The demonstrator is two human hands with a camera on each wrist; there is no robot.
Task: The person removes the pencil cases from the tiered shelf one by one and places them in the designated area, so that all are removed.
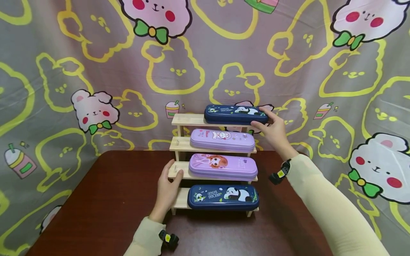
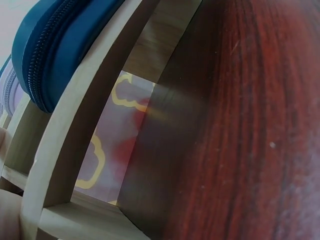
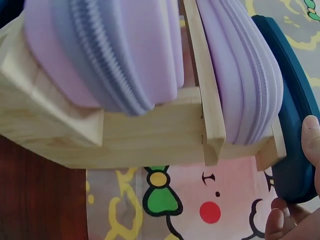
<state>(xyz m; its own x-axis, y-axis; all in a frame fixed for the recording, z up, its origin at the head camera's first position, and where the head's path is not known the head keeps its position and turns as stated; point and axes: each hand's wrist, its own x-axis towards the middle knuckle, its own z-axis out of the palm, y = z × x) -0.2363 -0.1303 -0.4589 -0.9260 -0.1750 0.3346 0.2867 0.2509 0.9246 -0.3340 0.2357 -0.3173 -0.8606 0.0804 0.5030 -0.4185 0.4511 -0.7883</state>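
Note:
A stepped wooden rack (image 1: 181, 142) holds a pencil case on each of its steps. On the top step lies a navy panda pencil case (image 1: 235, 114), its right end gripped between the thumb and fingers of my right hand (image 1: 274, 132). Below it come a lilac case with a bunny (image 1: 222, 139), a purple case with a girl's picture (image 1: 223, 166) and a second navy panda case (image 1: 223, 197) on the lowest step. My left hand (image 1: 168, 188) holds the rack's left end at the second step from the bottom.
The rack stands on a dark red-brown wooden table (image 1: 105, 199). Behind it hangs a grey-pink curtain (image 1: 205, 53) printed with cartoon animals. Each wrist carries a black strap with a small device, the right wrist device (image 1: 280, 173) beside the purple case.

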